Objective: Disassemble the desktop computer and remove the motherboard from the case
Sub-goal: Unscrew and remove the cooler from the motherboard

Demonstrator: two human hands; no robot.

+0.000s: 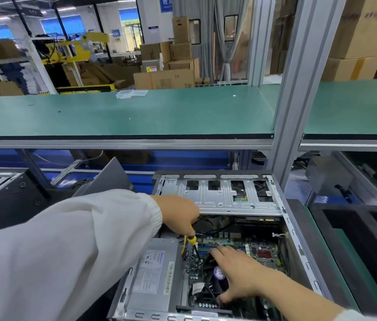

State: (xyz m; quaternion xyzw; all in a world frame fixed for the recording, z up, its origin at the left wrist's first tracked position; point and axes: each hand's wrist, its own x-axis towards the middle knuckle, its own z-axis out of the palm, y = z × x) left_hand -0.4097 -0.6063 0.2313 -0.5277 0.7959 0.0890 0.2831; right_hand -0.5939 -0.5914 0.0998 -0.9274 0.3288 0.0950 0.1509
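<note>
Green shelf (122,112) runs across the whole upper view, aluminium upright (303,93) cutting down through it on the right; cardboard boxes (164,78) stacked in the warehouse area behind it.

Open desktop case (285,218) lies on its side on the counter (317,249) below the shelf, interior facing up; silver drive cage (220,195) fills the far end of the case; grey power supply (152,272) sits in the near-left corner, label up.

Motherboard (259,251) is in the case, flat on its floor, between the power supply and the right wall; green PCB, red heatsink patch toward the right; black CPU cooler fan (215,281) with purple hub sticker sits on the board near the middle.

Another dark chassis (4,193) on the far left, a grey panel (111,177) leaning just beyond the left sleeve; black foam tray (368,228) to the right of the case.

Left arm in a white sleeve (67,251) comes in from the left; left hand (178,214) curled round a screwdriver (192,242), yellow-and-black handle showing below the fist, shaft angled down to the board at the cooler's far-left corner; tip contact too small to confirm.

Right hand (238,272) spread wide over the cooler, fingers straight toward the far edge, thumb down at the near edge; rests on the fan, not gripping anything I can see.
</note>
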